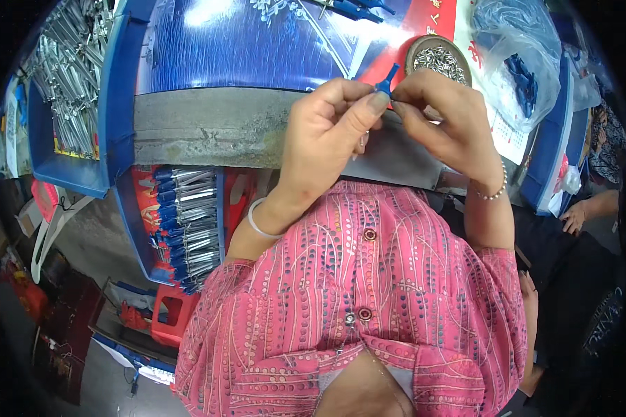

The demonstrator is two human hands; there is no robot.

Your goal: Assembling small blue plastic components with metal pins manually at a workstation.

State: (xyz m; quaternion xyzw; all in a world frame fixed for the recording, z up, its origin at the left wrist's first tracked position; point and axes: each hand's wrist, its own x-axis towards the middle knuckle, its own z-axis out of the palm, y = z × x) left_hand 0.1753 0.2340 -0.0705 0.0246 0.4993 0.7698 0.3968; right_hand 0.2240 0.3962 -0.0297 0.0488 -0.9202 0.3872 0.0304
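Over the near edge of the workbench (209,128), my left hand (327,132) pinches a small blue plastic piece (389,78) between thumb and forefinger. One narrow end of the piece points up and away from me. My right hand (455,125) meets it from the right, its thumb and fingers closed beside the blue piece. Whatever sits between those right fingertips is too small or hidden to make out. Just beyond the right hand stands a round bowl (410,54) full of small silvery metal pins (439,62).
A blue bin (115,104) of metal strips (69,83) stands at left. Below it, another bin holds stacked blue-handled metal pieces (191,219). Further blue pieces (355,8) lie at the far edge. A clear plastic bag (515,52) lies at right, near another person's hand (575,217).
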